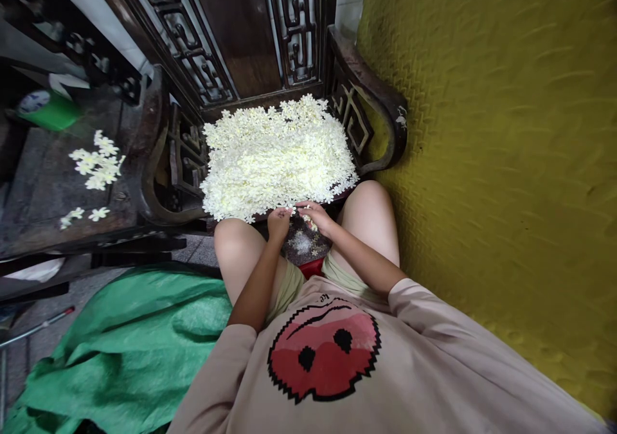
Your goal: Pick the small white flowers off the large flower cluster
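Note:
A thick heap of small white flowers (279, 157) covers the seat of a dark carved wooden chair in front of my knees. Both hands meet at the heap's near edge, above my lap. My left hand (278, 224) is closed in a pinch, with a single white flower (292, 209) at its fingertips. Close beside it, my right hand (315, 216) has its fingers curled around a few white flowers (312, 224), some showing below the palm. Its fingertips reach toward the left hand's. Any thread or needle between them is too small to make out.
The chair's curved arms (398, 119) flank the heap. On a wooden surface at left lie loose flowers (100, 164) and a green container (51, 111). A green sheet (135, 344) covers the floor at lower left; a yellow textured mat (496, 164) stands along the right.

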A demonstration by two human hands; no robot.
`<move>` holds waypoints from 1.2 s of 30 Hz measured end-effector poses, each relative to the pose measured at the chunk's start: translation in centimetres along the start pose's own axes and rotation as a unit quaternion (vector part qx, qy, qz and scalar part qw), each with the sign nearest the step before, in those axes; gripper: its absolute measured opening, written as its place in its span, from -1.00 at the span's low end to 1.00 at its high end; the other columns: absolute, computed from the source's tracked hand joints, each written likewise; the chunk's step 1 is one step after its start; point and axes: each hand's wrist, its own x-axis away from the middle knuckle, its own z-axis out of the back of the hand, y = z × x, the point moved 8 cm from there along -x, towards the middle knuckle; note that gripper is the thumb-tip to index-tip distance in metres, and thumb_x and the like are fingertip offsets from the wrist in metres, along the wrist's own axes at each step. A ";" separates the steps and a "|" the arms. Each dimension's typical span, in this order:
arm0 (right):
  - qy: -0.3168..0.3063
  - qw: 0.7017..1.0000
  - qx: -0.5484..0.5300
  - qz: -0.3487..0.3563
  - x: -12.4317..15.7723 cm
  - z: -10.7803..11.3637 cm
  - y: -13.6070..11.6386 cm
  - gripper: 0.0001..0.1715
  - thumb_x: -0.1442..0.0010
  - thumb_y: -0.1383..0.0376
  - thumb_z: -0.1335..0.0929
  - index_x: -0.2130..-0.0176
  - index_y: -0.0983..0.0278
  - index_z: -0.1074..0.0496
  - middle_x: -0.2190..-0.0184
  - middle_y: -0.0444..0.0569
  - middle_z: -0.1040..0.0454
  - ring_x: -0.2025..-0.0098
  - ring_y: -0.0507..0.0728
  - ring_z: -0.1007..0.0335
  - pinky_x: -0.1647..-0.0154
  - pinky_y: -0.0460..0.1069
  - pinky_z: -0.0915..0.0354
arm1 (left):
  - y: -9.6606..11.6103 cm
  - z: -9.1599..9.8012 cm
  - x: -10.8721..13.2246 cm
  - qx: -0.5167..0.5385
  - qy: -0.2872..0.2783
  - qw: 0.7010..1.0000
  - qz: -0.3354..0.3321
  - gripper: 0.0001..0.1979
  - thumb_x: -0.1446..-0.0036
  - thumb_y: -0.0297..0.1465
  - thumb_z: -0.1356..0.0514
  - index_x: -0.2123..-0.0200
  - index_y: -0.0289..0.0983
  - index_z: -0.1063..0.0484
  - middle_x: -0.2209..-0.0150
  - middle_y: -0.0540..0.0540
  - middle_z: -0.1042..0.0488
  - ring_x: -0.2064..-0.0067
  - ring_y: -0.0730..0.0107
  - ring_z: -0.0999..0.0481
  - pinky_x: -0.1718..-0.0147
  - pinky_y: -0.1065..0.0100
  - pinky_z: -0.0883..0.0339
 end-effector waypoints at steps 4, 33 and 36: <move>0.021 0.998 0.062 0.023 0.0 0.3 0.0 -0.60 0.15 0.07 -0.46 0.36 0.30 -0.50 0.45 -0.09 -0.41 0.53 -0.02 -0.23 0.71 -0.16 -0.04 | 0.2 -0.3 0.0 -0.016 -0.009 1.000 -0.017 -0.87 0.13 -0.33 -0.23 0.52 -0.28 -0.40 0.57 0.03 -0.38 0.50 0.46 -0.29 0.43 0.38 -0.18; -0.098 0.982 -0.145 -0.070 0.1 -1.4 0.2 -0.63 0.26 0.20 -0.54 0.54 0.35 -0.36 0.60 -0.18 -0.34 0.65 -0.11 -0.08 0.70 -0.13 0.07 | 2.1 -0.6 1.0 0.083 -0.069 0.991 -0.079 -0.73 0.11 -0.19 -0.28 0.41 -0.26 -0.38 0.49 0.02 -0.38 0.43 0.47 -0.33 0.36 0.38 -0.20; -0.072 0.987 -0.133 -0.048 -0.2 -1.2 0.1 -0.62 0.30 0.19 -0.54 0.52 0.34 -0.39 0.57 -0.18 -0.35 0.61 -0.10 -0.10 0.71 -0.14 0.09 | 3.6 0.4 1.8 -0.025 0.003 0.986 -0.166 -0.83 0.02 -0.26 -0.23 0.47 -0.24 -0.37 0.46 0.00 -0.38 0.40 0.44 -0.33 0.30 0.36 -0.22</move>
